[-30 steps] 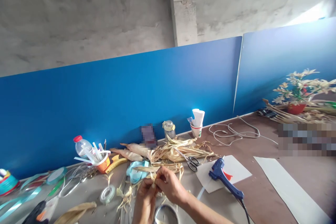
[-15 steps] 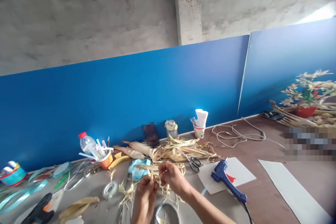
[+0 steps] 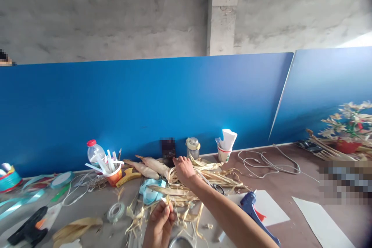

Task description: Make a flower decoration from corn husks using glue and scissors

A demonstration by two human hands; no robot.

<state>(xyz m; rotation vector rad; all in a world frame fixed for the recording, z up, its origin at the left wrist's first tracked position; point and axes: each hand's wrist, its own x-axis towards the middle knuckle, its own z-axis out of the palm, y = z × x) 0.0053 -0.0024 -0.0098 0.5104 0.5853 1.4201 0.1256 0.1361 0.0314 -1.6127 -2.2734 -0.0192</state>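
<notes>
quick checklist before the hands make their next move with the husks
1. Left hand pinching the small husk piece: ok.
2. Right hand on the husk pile: ok.
3. Right fingers closed on a strip: cannot tell.
4. Scissors clear of the right forearm: not ok, partly hidden under it.
5. Glue gun lying on the white sheet, apart from both hands: ok.
6. Glue gun hot or cold: cannot tell.
</notes>
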